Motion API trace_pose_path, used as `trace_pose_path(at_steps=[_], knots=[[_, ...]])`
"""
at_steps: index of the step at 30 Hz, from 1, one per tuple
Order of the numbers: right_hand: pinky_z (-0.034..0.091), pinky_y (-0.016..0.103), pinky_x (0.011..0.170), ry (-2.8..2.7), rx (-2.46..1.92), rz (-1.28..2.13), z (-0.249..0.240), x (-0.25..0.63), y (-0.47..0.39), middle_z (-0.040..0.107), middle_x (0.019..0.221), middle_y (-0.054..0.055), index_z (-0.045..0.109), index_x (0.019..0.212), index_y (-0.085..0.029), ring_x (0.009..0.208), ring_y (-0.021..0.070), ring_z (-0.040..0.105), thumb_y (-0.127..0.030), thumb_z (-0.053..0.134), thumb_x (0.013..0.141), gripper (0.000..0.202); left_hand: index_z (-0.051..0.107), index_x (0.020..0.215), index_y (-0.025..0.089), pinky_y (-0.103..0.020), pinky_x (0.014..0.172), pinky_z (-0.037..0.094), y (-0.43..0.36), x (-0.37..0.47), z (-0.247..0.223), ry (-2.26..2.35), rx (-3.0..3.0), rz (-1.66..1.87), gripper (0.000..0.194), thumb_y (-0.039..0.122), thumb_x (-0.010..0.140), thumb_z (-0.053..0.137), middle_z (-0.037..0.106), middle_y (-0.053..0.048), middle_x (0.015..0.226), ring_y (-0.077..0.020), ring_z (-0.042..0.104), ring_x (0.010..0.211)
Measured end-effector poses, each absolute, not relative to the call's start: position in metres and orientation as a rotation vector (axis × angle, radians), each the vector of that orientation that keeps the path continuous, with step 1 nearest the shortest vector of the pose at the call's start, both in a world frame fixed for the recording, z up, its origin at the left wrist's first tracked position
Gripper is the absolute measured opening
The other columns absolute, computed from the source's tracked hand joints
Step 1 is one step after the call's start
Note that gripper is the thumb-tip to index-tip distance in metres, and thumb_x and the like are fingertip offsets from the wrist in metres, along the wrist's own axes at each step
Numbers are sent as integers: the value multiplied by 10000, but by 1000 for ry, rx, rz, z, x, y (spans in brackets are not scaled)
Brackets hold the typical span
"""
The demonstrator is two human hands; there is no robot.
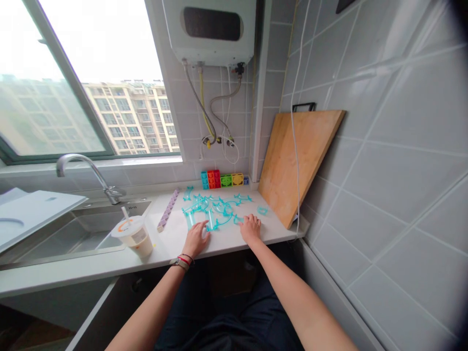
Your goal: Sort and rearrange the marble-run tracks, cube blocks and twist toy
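Observation:
My left hand rests at the counter's front edge, thumb and fingers apart. Just beyond its fingertips stands a clear teal plastic piece, and another teal piece is close by. My right hand lies on the counter with slightly bent, spread fingers. Beside its thumb is a small teal piece; whether they touch, I cannot tell. Several curved translucent track-like pieces lie in a loose pile beyond both hands. A lone teal piece sits right of the pile.
Colored blocks line the back wall. Left of the pile lie a purple patterned strip, a lidded drink cup with a straw, and a sink with a faucet. A wooden board leans right, a white cable hanging before it.

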State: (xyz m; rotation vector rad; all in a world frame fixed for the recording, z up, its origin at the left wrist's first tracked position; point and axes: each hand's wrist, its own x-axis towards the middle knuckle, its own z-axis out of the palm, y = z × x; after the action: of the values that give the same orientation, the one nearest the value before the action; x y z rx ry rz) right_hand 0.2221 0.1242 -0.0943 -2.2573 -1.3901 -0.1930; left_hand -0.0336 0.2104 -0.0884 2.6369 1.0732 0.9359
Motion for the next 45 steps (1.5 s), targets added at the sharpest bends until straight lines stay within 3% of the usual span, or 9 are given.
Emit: trace_pose_path(at_steps=[4,9,17,22,26,29,31,36,45], knots=[[359,443,1002,-1395,-2252,-234,-98,224,124,661,1203,182,699,1163,-181,1158,337,563,-346,592,994,260,721,1085,228,-448,1045,480,208,-34,-88,1055,2650,918,231,296,926,569,743,-95,1098,-307,628,1163],[375,451,969,-1391,-2203,-317,-100,224,121,651,1220,200,652,1249,-147,1141,344,575,-351,542,1030,319,706,951,217,-423,937,498,207,-35,-87,1105,2633,950,192,380,918,611,725,-97,985,-306,645,1037],[334,436,1040,-1615,-2016,-483,-100,224,119,687,1137,155,618,1282,-150,1014,259,633,-338,415,1097,333,663,838,212,-383,838,464,209,-33,-92,1180,2575,1011,249,456,879,682,700,-99,923,-295,637,941],[372,358,942,-1907,-1838,-500,-98,222,117,711,1082,120,631,1316,-167,944,218,647,-388,427,1099,371,638,781,212,-371,810,443,207,-34,-91,1219,2577,1009,272,460,887,681,680,-88,886,-280,624,907],[407,342,859,-2280,-1685,-467,-88,216,121,706,1174,165,485,1516,-145,954,241,657,-508,484,1059,584,641,795,207,-366,801,440,206,-33,-92,1240,2585,1016,284,470,900,670,673,-85,882,-268,620,887],[427,347,855,-2365,-1691,-418,-79,206,126,694,1211,166,428,1558,-159,996,254,659,-525,495,1046,633,645,802,207,-368,822,442,207,-33,-95,1243,2574,1030,299,480,923,644,673,-81,874,-267,622,900],[438,353,869,-2330,-1744,-382,-75,198,130,686,1211,151,496,1502,-179,1019,258,650,-511,525,1033,575,649,798,209,-366,833,444,206,-33,-95,1240,2566,1039,318,493,938,622,675,-79,865,-267,625,910],[455,328,879,-2260,-1844,-327,-75,185,133,691,1106,100,708,1127,-216,1040,243,621,-352,583,1015,216,656,760,212,-354,805,438,205,-34,-94,1274,2554,1071,360,485,975,562,680,-77,829,-259,628,878],[461,327,863,-1985,-2054,-292,-83,191,130,684,1112,95,716,1093,-220,1034,243,606,-270,538,1026,196,650,722,208,-345,723,407,207,-35,-91,1427,2490,1132,407,471,994,498,686,-88,796,-257,626,796]])
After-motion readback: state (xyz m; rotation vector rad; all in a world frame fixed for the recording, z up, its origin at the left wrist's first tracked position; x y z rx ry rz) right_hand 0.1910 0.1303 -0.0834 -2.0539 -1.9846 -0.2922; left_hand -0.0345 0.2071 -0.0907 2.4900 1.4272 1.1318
